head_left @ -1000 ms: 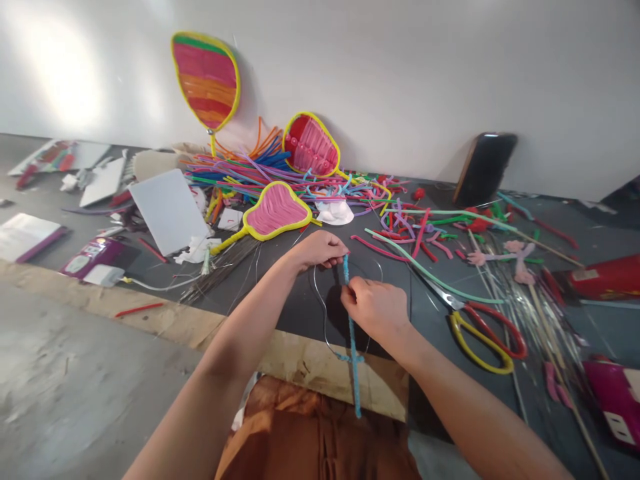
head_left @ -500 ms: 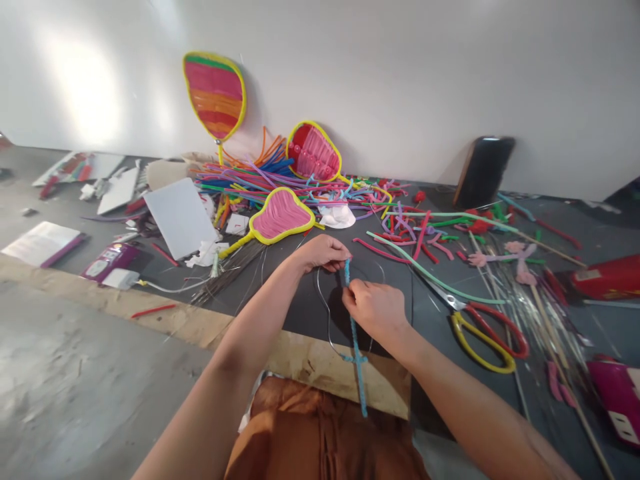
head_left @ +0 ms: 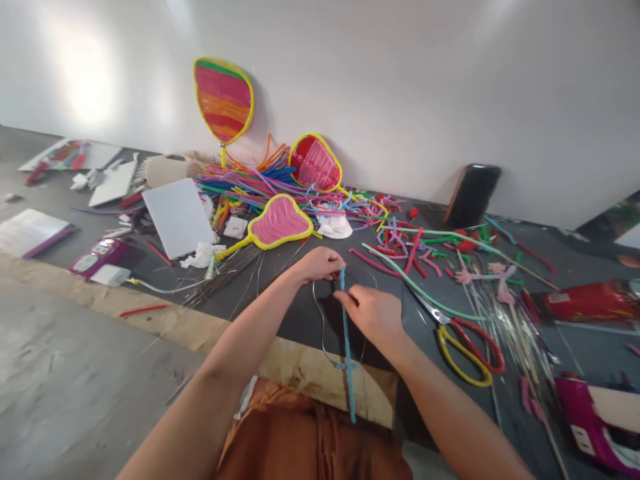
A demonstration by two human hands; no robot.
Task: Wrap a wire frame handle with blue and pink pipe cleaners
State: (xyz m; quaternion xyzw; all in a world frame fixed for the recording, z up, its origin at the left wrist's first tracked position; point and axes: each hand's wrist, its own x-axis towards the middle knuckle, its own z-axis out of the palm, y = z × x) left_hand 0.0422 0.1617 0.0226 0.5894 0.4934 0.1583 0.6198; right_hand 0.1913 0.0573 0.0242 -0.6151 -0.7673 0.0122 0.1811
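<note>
A light-blue pipe cleaner point(head_left: 349, 373) hangs nearly upright in front of me, its lower end over the table's front edge. My left hand point(head_left: 324, 264) pinches its top end, together with the top of a bent wire loop point(head_left: 320, 313). Just below, my right hand point(head_left: 373, 312) has thumb and forefinger closed at the pipe cleaner; its other fingers are curled. Near the bottom of the loop a short blue piece crosses the long one. The right side of the loop is partly hidden behind my right hand.
Yellow-and-red scissors point(head_left: 470, 353) lie right of my right arm. Behind my hands are a pink paddle shape with yellow edging point(head_left: 280, 223) and a heap of pipe cleaners point(head_left: 250, 183). A phone point(head_left: 473, 195) leans on the wall. Thin wires and sticks point(head_left: 515, 327) lie at right.
The view has shifted slightly to the right. My left hand still pinches the top of the pipe cleaner, and my right hand's thumb and forefinger stay at it, just below.
</note>
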